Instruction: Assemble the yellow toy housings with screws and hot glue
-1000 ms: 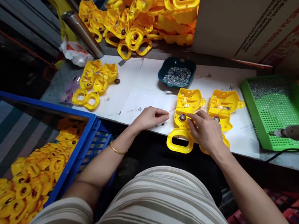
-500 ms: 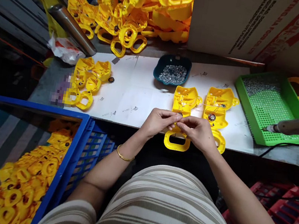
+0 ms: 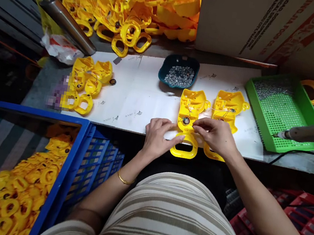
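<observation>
An open yellow plastic toy shell (image 3: pixel 191 103) lies hollow side up at the table's front, with thin wires and a round speaker (image 3: pixel 186 120) inside. Its loop handle (image 3: pixel 183 154) sticks out over the table edge. My left hand (image 3: pixel 158 137) rests at the shell's left with fingers spread and the thumb across the handle. Over the right rim, beside the speaker, my right hand (image 3: pixel 217 136) has thumb and forefinger pinched together; whatever is between them is too small to make out. A second yellow shell (image 3: pixel 229 101) lies partly under that hand.
A dark green bowl (image 3: pixel 162 73) of small metal screws stands behind the shells. To the right is a green basket (image 3: pixel 280 144) with more screws and an electric screwdriver (image 3: pixel 308 129) above it. Yellow shells (image 3: pixel 91 76) lie at left; a blue crate (image 3: pixel 80 141) holds many.
My hands, which met over the speaker, have moved apart. The left has gone left and down to the handle, the right to the shell's right rim. The speaker now shows.
</observation>
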`<action>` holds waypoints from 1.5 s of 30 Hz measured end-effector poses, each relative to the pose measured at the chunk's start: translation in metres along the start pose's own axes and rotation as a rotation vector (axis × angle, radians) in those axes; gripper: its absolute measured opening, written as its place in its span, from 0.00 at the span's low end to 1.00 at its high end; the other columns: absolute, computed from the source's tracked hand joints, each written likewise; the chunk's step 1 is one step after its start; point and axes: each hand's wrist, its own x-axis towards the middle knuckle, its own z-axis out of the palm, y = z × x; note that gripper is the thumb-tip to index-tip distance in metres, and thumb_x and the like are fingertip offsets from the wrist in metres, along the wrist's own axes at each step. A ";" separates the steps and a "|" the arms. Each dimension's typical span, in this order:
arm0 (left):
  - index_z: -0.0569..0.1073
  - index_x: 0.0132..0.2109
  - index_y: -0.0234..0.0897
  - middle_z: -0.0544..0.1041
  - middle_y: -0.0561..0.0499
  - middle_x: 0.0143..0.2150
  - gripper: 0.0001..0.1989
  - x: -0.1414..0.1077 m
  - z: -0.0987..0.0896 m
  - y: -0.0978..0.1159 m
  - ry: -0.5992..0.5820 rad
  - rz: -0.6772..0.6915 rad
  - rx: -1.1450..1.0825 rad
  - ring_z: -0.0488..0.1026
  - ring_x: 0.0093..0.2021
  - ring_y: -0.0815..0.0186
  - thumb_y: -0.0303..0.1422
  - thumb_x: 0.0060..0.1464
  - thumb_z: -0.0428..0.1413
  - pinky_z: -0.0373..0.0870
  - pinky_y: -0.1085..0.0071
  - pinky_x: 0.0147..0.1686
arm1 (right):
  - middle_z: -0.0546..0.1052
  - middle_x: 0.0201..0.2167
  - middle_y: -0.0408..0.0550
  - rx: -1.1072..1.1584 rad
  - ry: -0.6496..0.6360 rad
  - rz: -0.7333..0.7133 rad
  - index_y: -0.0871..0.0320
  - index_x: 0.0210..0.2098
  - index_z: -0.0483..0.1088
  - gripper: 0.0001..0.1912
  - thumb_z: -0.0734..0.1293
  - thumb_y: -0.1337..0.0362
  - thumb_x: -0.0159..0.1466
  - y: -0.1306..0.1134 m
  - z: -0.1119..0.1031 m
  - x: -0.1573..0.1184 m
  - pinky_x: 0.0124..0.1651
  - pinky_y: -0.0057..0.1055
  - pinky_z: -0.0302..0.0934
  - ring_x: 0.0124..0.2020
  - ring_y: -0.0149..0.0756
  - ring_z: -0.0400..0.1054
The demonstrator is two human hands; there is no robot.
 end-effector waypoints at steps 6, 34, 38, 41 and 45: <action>0.79 0.39 0.45 0.74 0.49 0.52 0.16 -0.013 0.008 0.005 -0.103 0.024 0.119 0.63 0.57 0.55 0.49 0.47 0.64 0.56 0.54 0.55 | 0.78 0.35 0.46 -0.326 -0.033 -0.056 0.54 0.35 0.78 0.07 0.68 0.62 0.62 -0.006 0.011 -0.001 0.33 0.30 0.56 0.33 0.33 0.70; 0.81 0.39 0.43 0.78 0.49 0.47 0.08 -0.006 0.008 0.002 -0.117 0.045 0.032 0.65 0.56 0.54 0.37 0.51 0.64 0.57 0.52 0.56 | 0.73 0.49 0.57 -1.004 -0.274 -0.420 0.65 0.58 0.63 0.21 0.56 0.72 0.66 -0.014 0.026 -0.034 0.34 0.36 0.59 0.45 0.42 0.66; 0.80 0.38 0.45 0.78 0.50 0.48 0.08 -0.010 0.004 0.001 -0.106 0.050 0.102 0.65 0.56 0.53 0.40 0.51 0.64 0.56 0.52 0.55 | 0.75 0.42 0.52 -0.854 -0.128 -0.348 0.57 0.43 0.73 0.15 0.56 0.61 0.70 -0.014 0.006 -0.011 0.28 0.33 0.51 0.43 0.40 0.65; 0.80 0.39 0.46 0.79 0.50 0.47 0.11 -0.009 -0.003 0.001 -0.066 0.081 0.141 0.67 0.52 0.55 0.43 0.50 0.64 0.57 0.54 0.53 | 0.76 0.41 0.51 -0.756 0.065 -0.284 0.56 0.41 0.73 0.15 0.56 0.59 0.70 -0.011 -0.005 0.007 0.28 0.32 0.48 0.44 0.39 0.64; 0.78 0.43 0.42 0.78 0.47 0.45 0.16 0.011 -0.012 0.008 0.098 0.103 0.172 0.68 0.48 0.56 0.46 0.51 0.63 0.60 0.58 0.49 | 0.76 0.41 0.51 -0.725 0.123 -0.265 0.56 0.43 0.72 0.12 0.61 0.59 0.67 -0.005 -0.001 0.025 0.29 0.32 0.48 0.45 0.42 0.62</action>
